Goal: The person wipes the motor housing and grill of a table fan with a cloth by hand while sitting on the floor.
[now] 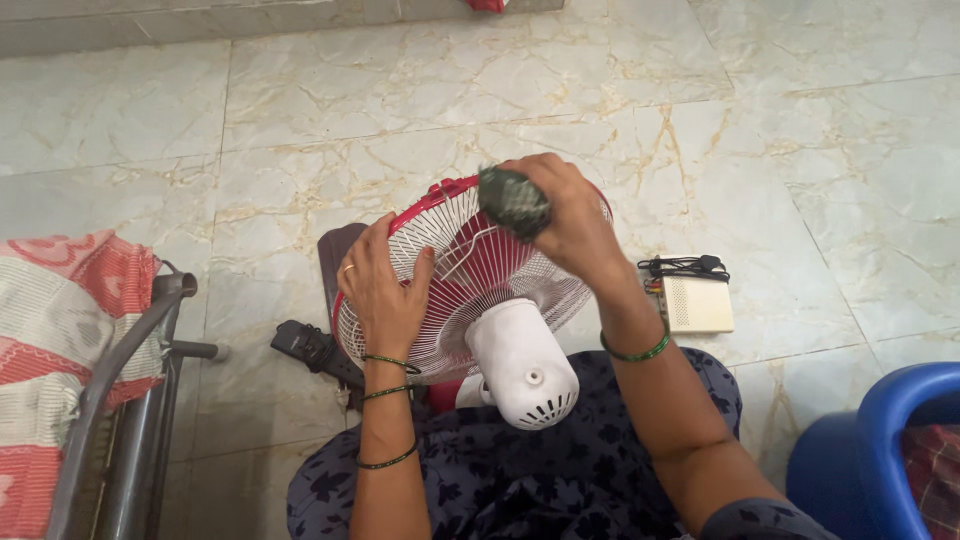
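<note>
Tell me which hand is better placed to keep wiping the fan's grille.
Right. The right hand already grips the dark cloth against the top of the fan grille, while the left hand lies flat on the grille's left side, probably steadying it.

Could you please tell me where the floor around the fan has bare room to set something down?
Bare marble floor lies beyond the fan and right of the white box. It is crowded by the metal frame at left and the blue tub at lower right.

marble tile floor (800,130) | white box (698,304) right, black cable (685,267) on it | blue tub (880,440) near right | metal frame (130,400) near left
</note>
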